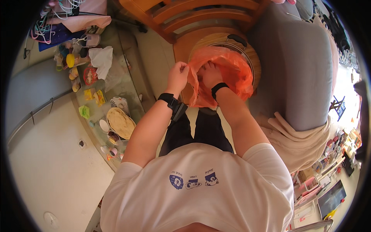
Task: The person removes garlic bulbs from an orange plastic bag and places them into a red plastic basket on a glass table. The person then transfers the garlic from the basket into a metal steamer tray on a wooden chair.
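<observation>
An orange-red plastic bag [240, 84] lies with its mouth spread wide towards me. My left hand [178, 77] pinches the left edge of the bag between thumb and fingers. Inside the opening is my right hand [212, 74], its fingers bent down against the bag's inner left side. What those fingers touch is partly hidden by the hand and the folds. Under the bag is a round, wood-patterned piece [256, 68] with a black handle [237, 40], set on a wooden chair [180, 49].
A grey sofa [307, 69] with a beige blanket [298, 145] stands close on the right. To the left, a glass-topped table [127, 84] holds flatbread [120, 123], a red basket [90, 76], white plastic [101, 61] and small packets [100, 97]. Clothes hangers [43, 32] are at upper left.
</observation>
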{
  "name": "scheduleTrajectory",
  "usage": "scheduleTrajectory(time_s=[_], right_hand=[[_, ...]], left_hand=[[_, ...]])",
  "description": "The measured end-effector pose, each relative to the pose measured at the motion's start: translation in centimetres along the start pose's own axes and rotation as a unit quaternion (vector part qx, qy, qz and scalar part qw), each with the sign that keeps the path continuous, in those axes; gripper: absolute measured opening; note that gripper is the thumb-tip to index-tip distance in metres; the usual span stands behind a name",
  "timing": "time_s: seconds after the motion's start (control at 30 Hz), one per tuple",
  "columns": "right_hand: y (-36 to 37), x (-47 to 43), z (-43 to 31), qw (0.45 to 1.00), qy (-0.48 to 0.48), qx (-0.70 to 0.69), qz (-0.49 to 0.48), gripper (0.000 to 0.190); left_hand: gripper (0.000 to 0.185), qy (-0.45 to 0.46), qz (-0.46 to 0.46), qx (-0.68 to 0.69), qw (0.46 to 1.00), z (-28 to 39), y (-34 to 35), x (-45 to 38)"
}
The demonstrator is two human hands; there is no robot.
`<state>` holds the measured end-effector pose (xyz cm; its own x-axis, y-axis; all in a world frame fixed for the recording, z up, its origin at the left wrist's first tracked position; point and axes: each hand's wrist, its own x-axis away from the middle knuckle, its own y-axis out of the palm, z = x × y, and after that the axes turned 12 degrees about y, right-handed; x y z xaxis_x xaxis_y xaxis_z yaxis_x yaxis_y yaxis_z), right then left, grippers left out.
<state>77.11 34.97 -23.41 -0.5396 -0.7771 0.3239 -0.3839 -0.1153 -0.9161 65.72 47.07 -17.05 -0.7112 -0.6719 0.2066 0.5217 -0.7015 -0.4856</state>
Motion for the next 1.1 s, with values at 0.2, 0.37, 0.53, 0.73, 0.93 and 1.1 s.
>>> scheduleTrajectory(time_s=[0.2, 0.37, 0.53, 0.73, 0.93, 1.1], right_hand=[[2.4, -1.6, -0.5, 0.977, 0.013, 0.179, -0.115, 0.04], [0.3, 1.1, 0.9, 0.99, -0.037, 0.084, 0.104, 0.039], [-0.4, 2.4, 0.8, 0.992, -0.069, 0.092, -0.051, 0.042], [3.6, 2.0, 0.9, 0.968, -0.015, 0.249, -0.039, 0.041], [7.2, 2.1, 2.8, 0.959, 0.051, 0.271, 0.059, 0.04], [7.0, 3.2, 3.1, 0.954, 0.106, 0.265, 0.09, 0.039]], left_hand=[[0.024, 0.034, 0.034, 0.002, 0.999, -1.0, -0.2, 0.8], [0.032, -0.047, 0.044, 0.034, 0.997, -3.2, -4.6, 2.9], [0.037, -0.159, 0.108, -0.018, 0.981, -9.1, -12.1, 7.1], [0.038, -0.207, 0.221, -0.084, 0.949, -19.8, -21.8, 7.6], [0.038, -0.257, 0.263, -0.105, 0.924, -31.0, -33.4, 2.0], [0.033, -0.201, 0.179, -0.239, 0.933, -40.4, -41.8, -2.9]])
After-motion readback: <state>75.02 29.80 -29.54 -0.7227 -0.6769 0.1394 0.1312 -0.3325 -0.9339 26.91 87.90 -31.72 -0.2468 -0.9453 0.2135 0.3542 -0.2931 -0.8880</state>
